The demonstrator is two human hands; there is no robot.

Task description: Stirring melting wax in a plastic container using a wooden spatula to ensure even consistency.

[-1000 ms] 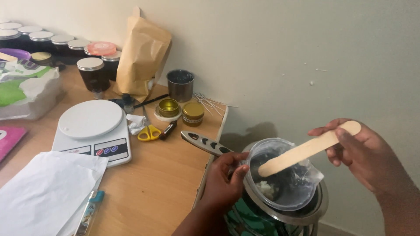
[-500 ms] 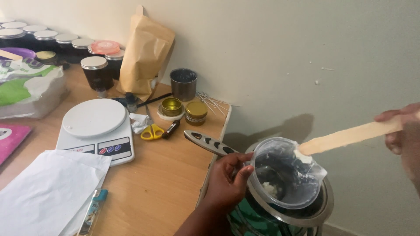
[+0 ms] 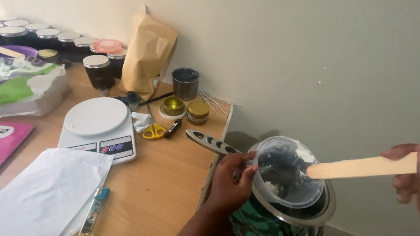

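— So, what are the fingers doing right now?

— The left hand [image 3: 229,183] is curling its fingers around the rim of the clear plastic tub [image 3: 286,175], thumb pressing on the near edge, tilting it over the metal pot [image 3: 326,207] beside the table [image 3: 166,183]. The right hand [image 3: 407,175] is pinching the far end of the flat wooden stick [image 3: 361,167], fingers closing tight on it, though that hand is mostly out of view.

— And the stick's tip?

— It is reaching into the tub, near the far wall, where a white smear is clinging.

— How far along is it looking?

— Mostly scraped out, I'd judge. A small white lump is sitting at the bottom and some is sticking along the upper rim. I cannot tell how much is lying in the pot.

— Anything else nearby?

— The kitchen scale [image 3: 98,126], yellow scissors [image 3: 154,131] and gold tins [image 3: 186,108] are sitting untouched on the table.
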